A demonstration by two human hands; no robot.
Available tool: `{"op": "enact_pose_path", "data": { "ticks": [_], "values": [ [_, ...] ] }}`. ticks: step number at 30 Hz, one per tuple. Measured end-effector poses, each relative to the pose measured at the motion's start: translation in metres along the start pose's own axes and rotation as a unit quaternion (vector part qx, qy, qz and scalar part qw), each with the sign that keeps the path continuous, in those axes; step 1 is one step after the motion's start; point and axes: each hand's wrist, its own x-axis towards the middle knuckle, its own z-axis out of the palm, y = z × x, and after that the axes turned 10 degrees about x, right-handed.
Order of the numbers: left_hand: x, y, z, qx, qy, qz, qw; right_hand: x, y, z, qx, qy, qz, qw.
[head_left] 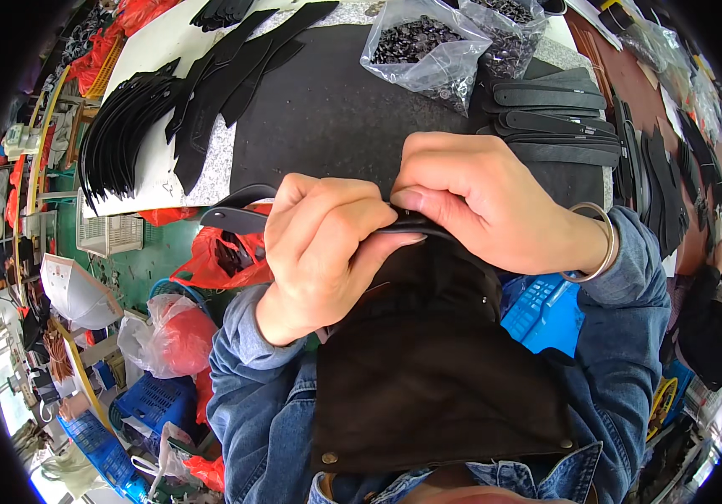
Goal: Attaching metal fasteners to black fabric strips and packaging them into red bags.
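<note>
One black strap [415, 225] is held in front of the chest, over the near edge of the worktable, its short exposed stretch lying between the two sets of fingertips. Its long axis there runs roughly side to side, bowing downward toward the right beneath the right hand. Neither hand is nearer: both are in contact with it. The left hand [319, 244] pinches it from the left, fingers curled over and thumb beneath; the right hand [478, 193] pinches from the right, fingers folded and thumb tip pressed to the upper edge. Whether a small part is hidden under the right fingers cannot be told. Beyond the left hand, dark strap ends [235, 220] project leftward, one rounded; whether they belong to the same piece is not determinable. Below the hands hangs a dark apron [436, 386] over a denim jacket [248, 412]; a metal bangle [609, 244] circles the right wrist. Ahead lies a dark mat [311, 126], with a clear bag [415, 50] of small dark pieces at its far side, stacked straps [550, 126] to the right and fanned black strips [126, 126] to the left.
</note>
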Motion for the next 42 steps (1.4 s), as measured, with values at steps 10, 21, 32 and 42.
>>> {"op": "enact_pose_path", "data": {
  "ticks": [10,21,32,42],
  "values": [
    [0.003,0.006,-0.010,-0.122,-0.067,-0.144,0.980,-0.005,-0.012,0.003,-0.066,-0.003,-0.081,0.995],
    [0.029,-0.021,-0.043,0.073,-0.059,-0.024,0.995,0.014,-0.015,0.006,-0.087,-0.003,-0.070,0.994],
    [0.083,-0.265,-0.169,0.590,-0.068,0.019,0.804,0.011,-0.007,-0.024,-0.065,0.052,-0.002,0.997],
    [0.000,-0.215,-0.082,0.387,-0.197,-0.228,0.871,-0.014,0.008,-0.054,-0.085,0.159,0.054,0.982]
  ]
}}
